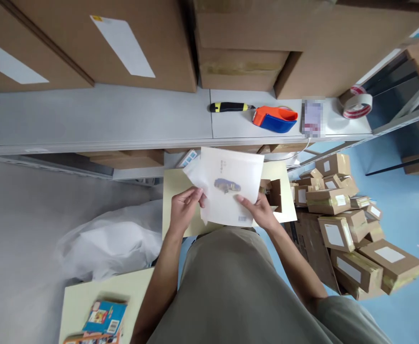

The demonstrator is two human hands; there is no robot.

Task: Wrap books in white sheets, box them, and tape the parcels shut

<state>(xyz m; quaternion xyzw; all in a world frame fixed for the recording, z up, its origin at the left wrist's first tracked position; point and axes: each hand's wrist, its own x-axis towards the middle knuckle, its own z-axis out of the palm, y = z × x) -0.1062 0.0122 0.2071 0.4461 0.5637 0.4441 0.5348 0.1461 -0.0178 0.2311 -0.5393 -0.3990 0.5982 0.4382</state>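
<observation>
Both my hands hold a white translucent mailer bag (pixel 227 191) in front of my body; a book or card with a dark picture shows through it. My left hand (pixel 183 209) pinches the bag's left edge, fingers closed on it. My right hand (pixel 259 210) grips the lower right edge, thumb on top. Beneath the bag lies a pale yellow table top (pixel 175 191) with a small open cardboard box (pixel 274 191) at its right.
A grey shelf (pixel 98 117) carries big cardboard cartons (pixel 98 43), a yellow-black handled tool (pixel 231 107), an orange-blue tape dispenser (pixel 276 119) and a tape roll (pixel 358 105). Several taped parcels (pixel 341 224) are piled on the blue floor at right. White plastic bag (pixel 112 243) left; colourful books (pixel 104 320) lower left.
</observation>
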